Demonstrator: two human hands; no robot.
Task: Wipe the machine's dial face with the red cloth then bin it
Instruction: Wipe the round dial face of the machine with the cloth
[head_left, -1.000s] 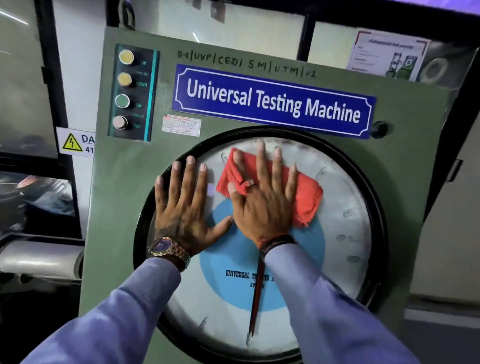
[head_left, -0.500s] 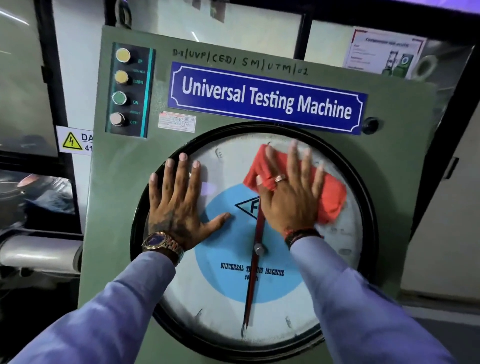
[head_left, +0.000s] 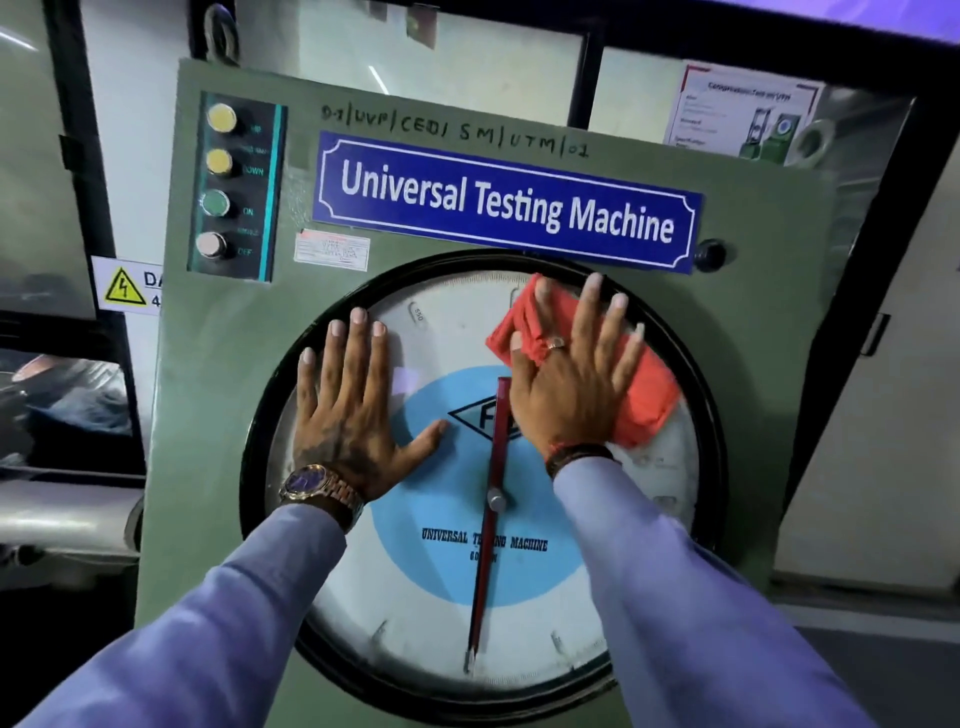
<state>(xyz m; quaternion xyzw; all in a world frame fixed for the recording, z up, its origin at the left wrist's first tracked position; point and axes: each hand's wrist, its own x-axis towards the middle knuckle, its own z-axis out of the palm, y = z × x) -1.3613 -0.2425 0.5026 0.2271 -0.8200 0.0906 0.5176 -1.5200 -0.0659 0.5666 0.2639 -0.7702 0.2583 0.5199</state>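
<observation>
The green machine carries a large round dial face (head_left: 415, 597) with a black rim, a white outer ring, a blue centre disc and a long red needle (head_left: 491, 509). My right hand (head_left: 569, 384) lies flat with fingers spread, pressing the red cloth (head_left: 647, 400) against the dial's upper right, close to the rim. The cloth shows around and under the fingers. My left hand (head_left: 353, 410) rests flat and spread on the dial's left side, holding nothing.
A black panel of round buttons (head_left: 234, 182) sits at the machine's upper left, above a blue "Universal Testing Machine" nameplate (head_left: 504, 202). A small black knob (head_left: 709, 253) is at the right. A yellow danger sign (head_left: 127, 286) hangs left of the cabinet. No bin is in view.
My right hand has slid the red cloth from the dial's upper middle over to its upper right, uncovering the needle and blue centre. The left hand stays planted.
</observation>
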